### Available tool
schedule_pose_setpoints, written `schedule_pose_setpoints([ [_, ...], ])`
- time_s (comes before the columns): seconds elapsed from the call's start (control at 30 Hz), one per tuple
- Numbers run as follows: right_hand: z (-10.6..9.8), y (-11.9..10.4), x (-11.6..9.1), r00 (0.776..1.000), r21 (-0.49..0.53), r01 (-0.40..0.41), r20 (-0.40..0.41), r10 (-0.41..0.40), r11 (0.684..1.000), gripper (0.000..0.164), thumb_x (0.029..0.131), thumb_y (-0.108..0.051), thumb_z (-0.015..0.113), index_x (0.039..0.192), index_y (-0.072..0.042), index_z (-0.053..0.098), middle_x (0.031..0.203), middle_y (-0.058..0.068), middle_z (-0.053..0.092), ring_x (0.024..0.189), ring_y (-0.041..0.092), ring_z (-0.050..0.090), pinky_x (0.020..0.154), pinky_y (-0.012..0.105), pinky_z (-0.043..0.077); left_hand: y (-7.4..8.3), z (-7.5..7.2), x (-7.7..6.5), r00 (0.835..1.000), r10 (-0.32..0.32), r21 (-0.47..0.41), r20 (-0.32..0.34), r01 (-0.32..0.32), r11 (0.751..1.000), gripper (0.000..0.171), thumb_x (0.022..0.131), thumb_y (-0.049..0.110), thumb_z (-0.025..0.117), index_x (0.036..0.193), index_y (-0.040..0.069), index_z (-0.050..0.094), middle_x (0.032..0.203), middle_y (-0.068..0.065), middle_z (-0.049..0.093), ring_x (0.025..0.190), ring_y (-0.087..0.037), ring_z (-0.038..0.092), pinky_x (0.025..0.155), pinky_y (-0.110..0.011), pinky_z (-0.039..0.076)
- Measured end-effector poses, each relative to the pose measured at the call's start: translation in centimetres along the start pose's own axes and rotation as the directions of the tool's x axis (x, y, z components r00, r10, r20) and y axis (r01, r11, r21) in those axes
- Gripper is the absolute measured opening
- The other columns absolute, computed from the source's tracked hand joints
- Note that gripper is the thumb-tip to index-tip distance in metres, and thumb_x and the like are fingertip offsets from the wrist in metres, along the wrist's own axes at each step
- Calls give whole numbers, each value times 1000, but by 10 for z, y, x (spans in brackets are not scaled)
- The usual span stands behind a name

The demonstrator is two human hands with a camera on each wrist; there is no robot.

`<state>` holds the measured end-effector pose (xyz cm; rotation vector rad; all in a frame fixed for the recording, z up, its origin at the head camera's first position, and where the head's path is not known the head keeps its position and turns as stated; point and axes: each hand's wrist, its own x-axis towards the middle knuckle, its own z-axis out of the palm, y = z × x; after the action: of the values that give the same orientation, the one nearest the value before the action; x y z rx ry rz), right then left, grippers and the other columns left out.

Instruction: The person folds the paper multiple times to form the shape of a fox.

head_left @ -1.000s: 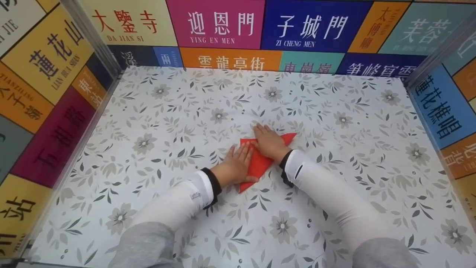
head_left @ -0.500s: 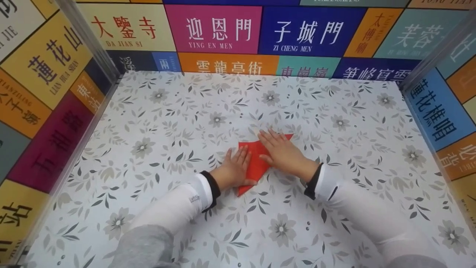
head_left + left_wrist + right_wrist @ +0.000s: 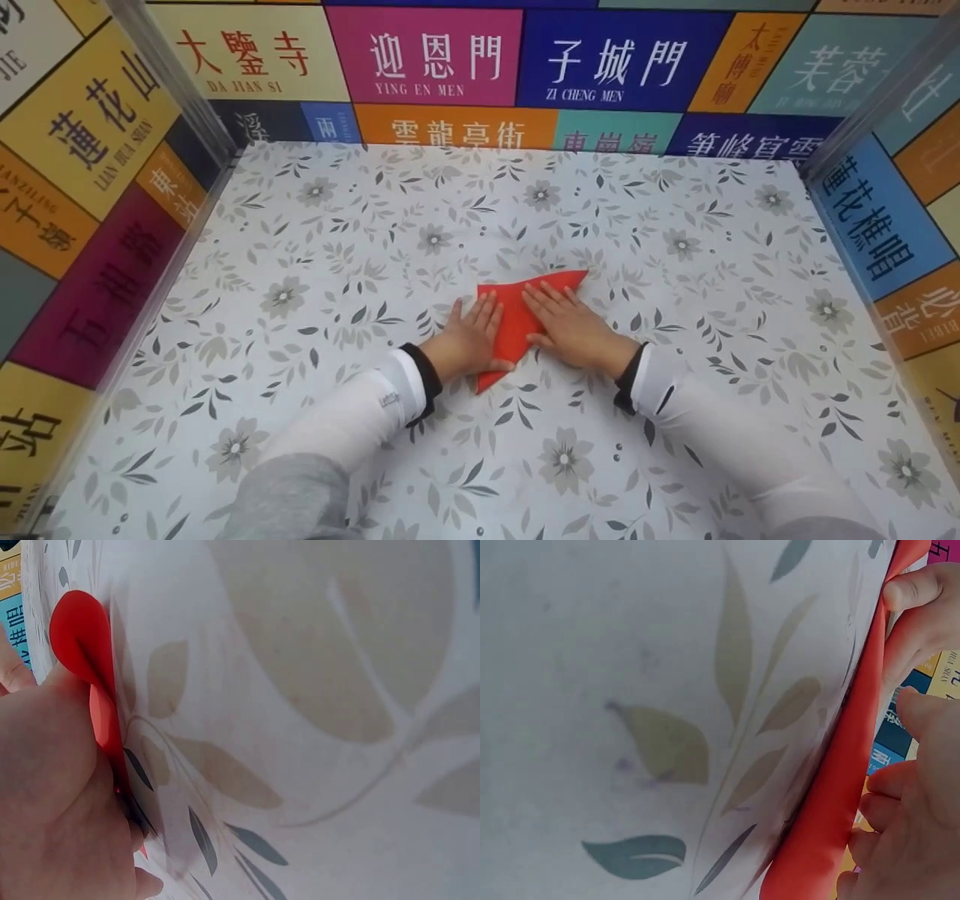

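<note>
Looks like paper folding rn, AFAICT. The folded, pointed, bright red paper sheet (image 3: pixel 514 330) lies around the middle of the white worktop w/ grey leaf-and-flower print (image 3: pixel 360 210), one tip aimed far right, another aimed near, and a squarish corner at far left.

The left hand (image 3: pixel 466 341) is laid along the sheet's left side, thumb across it by the near tip. The right hand (image 3: pixel 574 326) is on the right side, fingertips on the red, w/ the far-right tip poking out past them. Neither grip is clenched or pinching anything; fingers are pretty much straight on both, just resting on top.

IMO the step in hand is flattening a fold, left as anchor, right as smoother. Not finished tho: the left wrist view shows an edge rolled up in a fat loop, and the right wrist view has a rounded edge too, so no sharp crease there.

Next move prob calls for firm, even pressure: left hand planted, right hand sweeping out toward the far-right tip, then along the puffy edge. Main risk IMO = layers slipping & the crease going crooked, so line up the edges b4 pressing hard.
</note>
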<state>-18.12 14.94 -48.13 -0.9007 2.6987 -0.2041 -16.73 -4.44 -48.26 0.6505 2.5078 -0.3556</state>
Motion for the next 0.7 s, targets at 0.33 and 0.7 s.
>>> schedule_pose_setpoints([
  [0.33, 1, 3, 10, 999, -11, -28, 43, 29, 1000, 74, 99, -45, 47, 155, -6, 16, 163, 10, 12, 151, 29, 5, 122, 47, 8, -2, -2, -3, 999, 21, 14, -31, -20, 1000, 98, 91, 73, 30, 155, 5, -1, 163, -14, -8, 151, -29, -5, 121, -49, 8],
  [0.7, 6, 6, 12, 995, -22, -22, 93, 24, 1000, 78, 99, -46, 47, 154, -2, 13, 162, 15, 9, 150, 32, 7, 121, 45, 11, -2, 5, 3, 1000, 13, -18, -22, -13, 1000, 99, 91, 74, 29, 155, 5, -2, 163, -14, -9, 151, -29, -7, 122, -44, 5],
])
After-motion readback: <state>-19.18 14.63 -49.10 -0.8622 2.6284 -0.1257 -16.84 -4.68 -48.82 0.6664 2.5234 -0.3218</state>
